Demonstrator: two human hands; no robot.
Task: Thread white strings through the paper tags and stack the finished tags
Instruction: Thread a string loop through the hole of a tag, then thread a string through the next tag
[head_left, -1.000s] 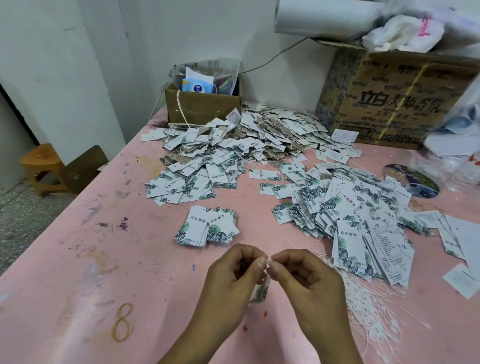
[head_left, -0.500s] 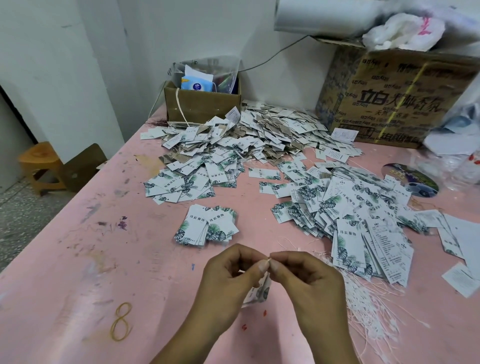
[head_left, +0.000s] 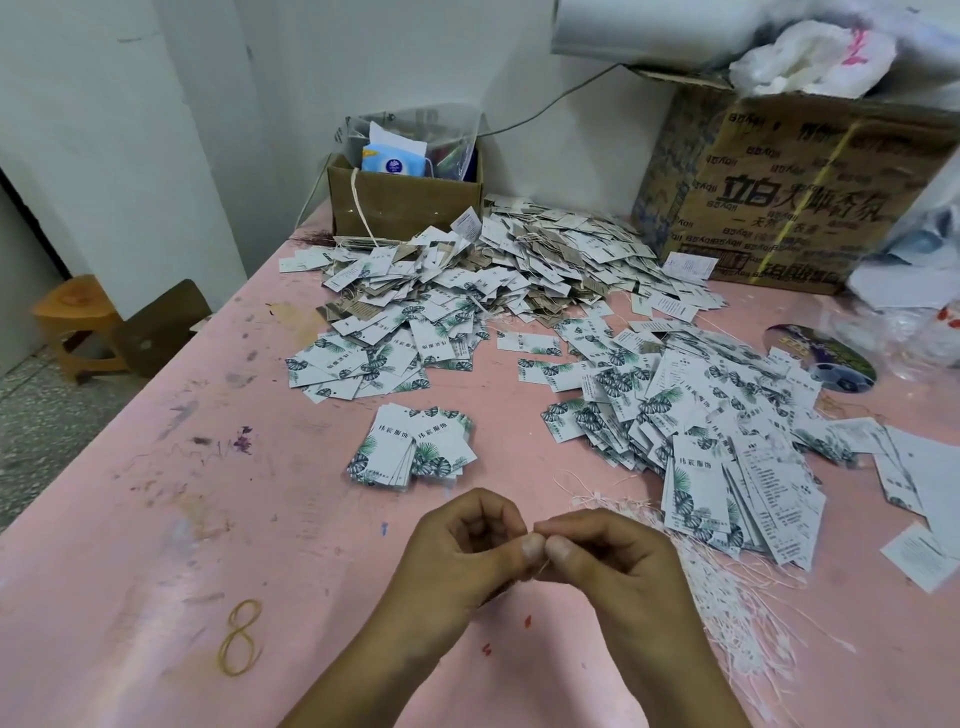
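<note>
A thin white string (head_left: 540, 565) is pinched where the two curled hands meet, the left hand (head_left: 467, 561) gripping it from 9 o'clock and the right hand (head_left: 613, 566) from 3 o'clock, thumb tips almost touching. Whether a tag hangs below it cannot be told. On the pink table (head_left: 156, 519), a small tag stack (head_left: 415, 447) lies at 11 o'clock, loose strings (head_left: 727, 613) at 4 o'clock and a tag heap (head_left: 701, 415) at 1 o'clock.

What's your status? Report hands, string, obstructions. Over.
Left hand and right hand pinch white string together. Bare table up to small tag stack.
</note>
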